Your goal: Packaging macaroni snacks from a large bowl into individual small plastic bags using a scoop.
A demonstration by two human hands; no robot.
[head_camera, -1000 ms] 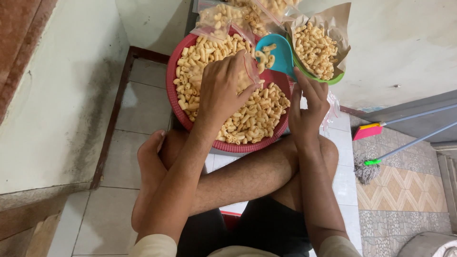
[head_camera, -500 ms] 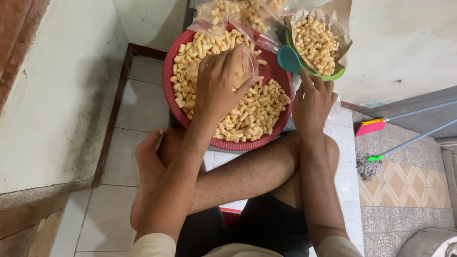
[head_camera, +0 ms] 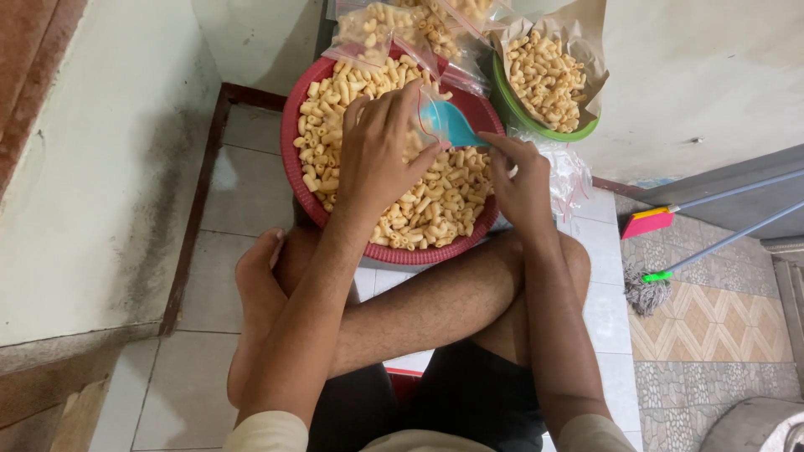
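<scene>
A red round basket [head_camera: 295, 180] full of pale macaroni pieces [head_camera: 435, 201] rests on the floor in front of my crossed legs. My left hand [head_camera: 377, 155] is over the basket and holds a small clear plastic bag [head_camera: 425, 113] open at its mouth. My right hand [head_camera: 521, 180] grips the handle of a blue scoop [head_camera: 448, 124], whose bowl is pushed into the mouth of that bag. How much macaroni is in the scoop is hidden.
Several filled clear bags of macaroni [head_camera: 381, 25] lie beyond the basket. A green bowl [head_camera: 511, 113] lined with brown paper holds more macaroni. Empty plastic bags [head_camera: 569, 172] lie beside my right hand. A mop [head_camera: 645, 289] and broom [head_camera: 649, 222] lie on the tiled floor at right.
My right hand has swung the blue scoop from beside the green bowl leftward and into the mouth of the bag in my left hand. The left hand stayed over the basket.
</scene>
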